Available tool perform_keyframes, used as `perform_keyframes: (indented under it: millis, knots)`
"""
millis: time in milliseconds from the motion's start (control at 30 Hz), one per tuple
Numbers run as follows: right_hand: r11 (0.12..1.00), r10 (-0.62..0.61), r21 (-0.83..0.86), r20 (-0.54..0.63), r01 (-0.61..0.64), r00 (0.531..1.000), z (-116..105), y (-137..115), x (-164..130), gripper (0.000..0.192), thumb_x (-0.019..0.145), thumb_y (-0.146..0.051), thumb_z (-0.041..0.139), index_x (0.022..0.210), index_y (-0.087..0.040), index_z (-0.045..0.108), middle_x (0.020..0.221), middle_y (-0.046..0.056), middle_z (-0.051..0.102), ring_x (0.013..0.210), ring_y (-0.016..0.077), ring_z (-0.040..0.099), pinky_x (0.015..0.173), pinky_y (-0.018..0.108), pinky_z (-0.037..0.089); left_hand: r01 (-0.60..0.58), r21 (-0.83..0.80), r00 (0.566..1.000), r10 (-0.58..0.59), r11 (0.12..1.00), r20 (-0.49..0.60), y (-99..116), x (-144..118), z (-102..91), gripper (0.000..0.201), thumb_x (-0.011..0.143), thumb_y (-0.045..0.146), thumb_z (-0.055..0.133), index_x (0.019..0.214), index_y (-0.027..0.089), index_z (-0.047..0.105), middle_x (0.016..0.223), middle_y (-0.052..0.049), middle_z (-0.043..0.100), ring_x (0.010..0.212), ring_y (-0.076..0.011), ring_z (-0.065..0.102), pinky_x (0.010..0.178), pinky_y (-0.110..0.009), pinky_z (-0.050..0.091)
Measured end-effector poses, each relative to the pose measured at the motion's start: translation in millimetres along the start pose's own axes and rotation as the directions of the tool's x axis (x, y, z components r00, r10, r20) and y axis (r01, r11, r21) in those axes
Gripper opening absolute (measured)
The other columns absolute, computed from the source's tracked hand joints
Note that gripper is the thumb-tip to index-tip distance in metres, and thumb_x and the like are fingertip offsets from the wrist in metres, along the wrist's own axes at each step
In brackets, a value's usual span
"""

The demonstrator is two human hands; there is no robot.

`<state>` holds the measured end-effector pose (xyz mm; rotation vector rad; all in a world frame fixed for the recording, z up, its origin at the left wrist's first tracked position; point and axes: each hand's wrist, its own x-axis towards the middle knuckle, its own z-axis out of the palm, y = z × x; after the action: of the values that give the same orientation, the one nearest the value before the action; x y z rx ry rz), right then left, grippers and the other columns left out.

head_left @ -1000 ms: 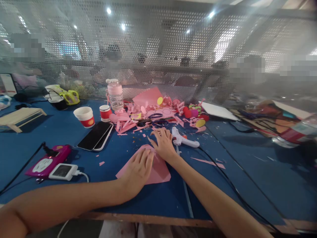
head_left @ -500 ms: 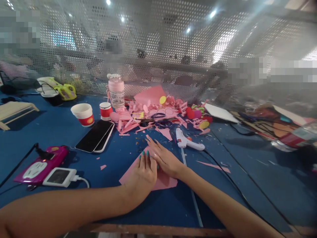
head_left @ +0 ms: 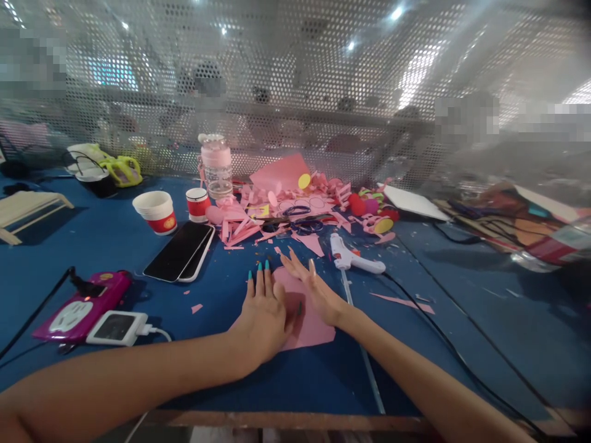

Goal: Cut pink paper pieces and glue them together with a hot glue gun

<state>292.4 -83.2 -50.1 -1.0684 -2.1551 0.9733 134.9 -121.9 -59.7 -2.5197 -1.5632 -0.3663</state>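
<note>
1. Blue-covered flat table [head_left: 115, 246]: the work surface. It carries every item below, and all places here are given relative to the pink paper sheet.
2. Pink paper sheet, flat and roughly diamond-shaped [head_left: 310, 323]: it lies near the front edge of the table, under both hands. Its long axis appears to run from the near-right corner toward the far-left tip, which points away from the person at the scrap pile; much of its outline is hidden, so this is a judgement.
3. Left hand [head_left: 262, 314]: palm down on the left half of the sheet, fingers [head_left: 258, 284] straight and close together, gripping nothing.
4. Right hand [head_left: 318, 294]: laid on the right half, fingers extended and slightly fanned, flat and holding nothing.
5. Step in hand, as judged: pressing or smoothing the sheet flat, perhaps along a crease. The next move calls for even pressure along the long axis without letting the paper slide.
6. White hot-glue gun with black cord [head_left: 353, 258]: just beyond and right of the sheet, untouched.
7. Heap of pink paper scraps [head_left: 286, 206]: beyond the sheet.
8. Two stacked black-screened phones [head_left: 180, 250]: beyond and left of the sheet.
</note>
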Motion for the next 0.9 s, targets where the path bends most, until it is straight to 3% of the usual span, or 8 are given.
perform_keyframes:
  millis: [200, 400, 600, 900]
  knots:
    - [0.999, -0.023, 0.038, -0.066, 0.026, 0.998, -1.2, 0.7, -1.5, 0.076, 0.087, -0.066, 0.009, 0.149, -0.022, 0.004, 0.147, 0.011, 0.031, 0.137, 0.0245, 0.026, 0.112, 0.05, 0.017, 0.024, -0.012, 0.999, -0.023, 1.0, 0.034, -1.8, 1.5, -1.3, 0.061, 0.086, 0.048, 0.038, 0.116, -0.004, 0.053, 0.136, -0.032, 0.04, 0.131, -0.0421, 0.032, 0.103, -0.057, 0.029]
    - [0.982, -0.111, -0.155, 0.0, 0.11, 0.994, -0.5, -1.7, -2.1, 0.077, 0.089, -0.064, 0.007, 0.148, -0.016, -0.006, 0.147, 0.015, 0.032, 0.137, 0.0241, 0.025, 0.11, 0.05, 0.023, 0.02, -0.026, 0.989, -0.016, 0.999, 0.145, -3.9, 2.9, -3.0, 0.063, 0.087, 0.048, 0.037, 0.12, -0.004, 0.051, 0.142, -0.031, 0.03, 0.135, -0.0415, 0.02, 0.107, -0.057, 0.022]
    - [0.938, -0.13, -0.326, -0.021, 0.116, 0.991, 5.9, -3.1, -1.0, 0.073, 0.091, -0.059, 0.008, 0.148, -0.015, -0.008, 0.149, 0.015, 0.028, 0.137, 0.0235, 0.027, 0.108, 0.049, 0.03, 0.014, -0.05, 0.979, -0.003, 0.999, 0.204, -3.8, 4.1, -4.5, 0.07, 0.086, 0.05, 0.037, 0.129, -0.003, 0.045, 0.144, -0.031, 0.027, 0.135, -0.0428, 0.018, 0.107, -0.058, 0.02]
    - [0.853, -0.113, -0.507, 0.048, 0.122, 0.992, 9.9, -11.8, -0.7, 0.073, 0.093, -0.051, 0.021, 0.147, -0.005, 0.001, 0.148, 0.023, 0.025, 0.139, 0.0266, 0.02, 0.111, 0.055, 0.017, 0.012, -0.075, 0.991, -0.001, 0.997, 0.137, -4.1, 3.2, -0.7, 0.069, 0.084, 0.05, 0.038, 0.128, -0.002, 0.047, 0.141, -0.029, 0.035, 0.135, -0.0433, 0.019, 0.108, -0.06, 0.017]
